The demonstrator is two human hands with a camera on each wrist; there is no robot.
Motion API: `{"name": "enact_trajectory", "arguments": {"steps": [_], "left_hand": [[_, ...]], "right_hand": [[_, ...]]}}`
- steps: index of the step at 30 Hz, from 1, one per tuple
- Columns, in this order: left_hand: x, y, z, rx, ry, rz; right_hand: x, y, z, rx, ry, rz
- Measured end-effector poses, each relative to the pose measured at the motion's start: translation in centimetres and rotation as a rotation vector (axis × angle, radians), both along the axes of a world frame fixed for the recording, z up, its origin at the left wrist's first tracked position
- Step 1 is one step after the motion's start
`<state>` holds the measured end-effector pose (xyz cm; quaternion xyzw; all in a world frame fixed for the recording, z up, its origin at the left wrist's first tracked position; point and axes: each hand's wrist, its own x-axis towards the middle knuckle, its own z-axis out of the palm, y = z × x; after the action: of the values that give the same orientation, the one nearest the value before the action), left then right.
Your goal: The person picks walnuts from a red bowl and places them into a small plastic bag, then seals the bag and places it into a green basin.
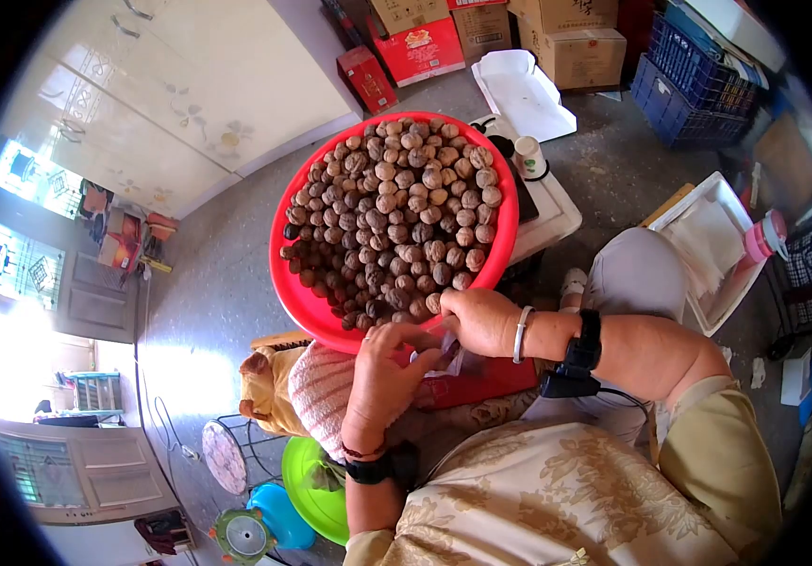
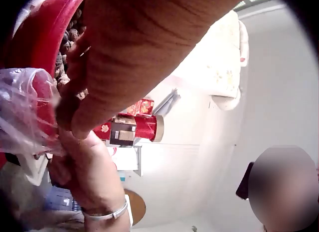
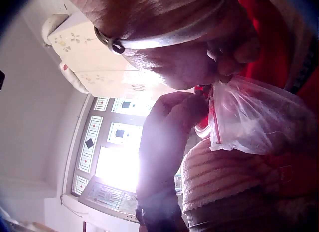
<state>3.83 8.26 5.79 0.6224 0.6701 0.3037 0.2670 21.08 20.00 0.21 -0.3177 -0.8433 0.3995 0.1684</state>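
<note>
A clear plastic bag hangs from my two hands, a red line running along its mouth in the right wrist view. My right hand pinches the top edge of the bag, thumb and fingers bent together. Facing it, my left hand grips the other side of the mouth, fingertips close to the right ones. Both hands are at the near rim of a red basin heaped with walnuts. In the left wrist view the bag looks crumpled, and my left hand covers part of it.
A pink striped towel lies below my left hand, beside a green basin. Right of the walnuts, a white paper cup stands on a white box. Blue crates, cartons and a white foam tray surround the spot.
</note>
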Motion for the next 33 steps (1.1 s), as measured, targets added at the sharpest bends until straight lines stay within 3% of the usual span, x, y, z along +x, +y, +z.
{"name": "enact_trajectory", "arguments": {"steps": [1, 3, 5, 7, 10, 14, 19, 22, 24, 27, 29, 31, 32, 33], "left_hand": [[0.2, 0.0, -0.1, 0.0, 0.0, 0.001], [0.6, -0.1, -0.5, 0.221, 0.285, -0.016], [0.5, -0.9, -1.3, 0.182, 0.267, 0.045], [0.8, -1.6, -1.1, -0.095, 0.186, 0.173], [0.8, -2.1, -2.1, -0.261, 0.218, 0.178], [0.4, -2.7, -4.6, -0.192, 0.193, 0.157], [0.8, -2.7, -3.6, -0.08, -0.192, 0.147], [0.9, -2.4, -2.4, -0.147, -0.417, 0.202], [0.5, -2.4, -1.9, -0.19, -0.459, 0.196], [0.2, -2.0, -2.7, -0.235, -0.474, 0.166], [0.1, -1.8, -3.1, -0.235, -0.449, 0.145], [-0.1, -1.6, -3.2, -0.212, -0.358, 0.202], [-0.7, -1.4, -3.5, -0.212, -0.356, 0.2], [-1.6, -1.0, -3.9, -0.013, -0.135, 0.214]], "right_hand": [[0.0, 0.0, 0.0, 0.0, 0.0, 0.001], [-0.1, 0.0, -0.2, -0.016, -0.028, -0.017], [-0.1, 0.1, 0.0, -0.006, -0.035, -0.006], [-0.1, 0.1, 0.2, 0.003, -0.042, 0.007], [0.0, -0.1, 0.6, -0.01, -0.047, 0.021], [0.5, -0.2, 0.9, 0.028, -0.074, 0.056], [1.0, -0.1, 1.1, 0.028, -0.122, 0.104], [1.2, 0.3, 2.7, -0.053, 0.014, 0.181], [1.1, 0.7, 6.4, -0.552, -0.297, 0.235], [1.0, 1.0, 5.4, -0.556, -0.31, 0.259], [1.0, 0.9, 2.7, -0.424, -0.351, 0.272], [0.9, 0.5, -0.3, -0.023, -0.203, 0.288], [0.7, 0.4, 0.6, -0.081, -0.266, 0.258], [0.7, 0.3, 1.3, -0.082, -0.265, 0.257]]}}
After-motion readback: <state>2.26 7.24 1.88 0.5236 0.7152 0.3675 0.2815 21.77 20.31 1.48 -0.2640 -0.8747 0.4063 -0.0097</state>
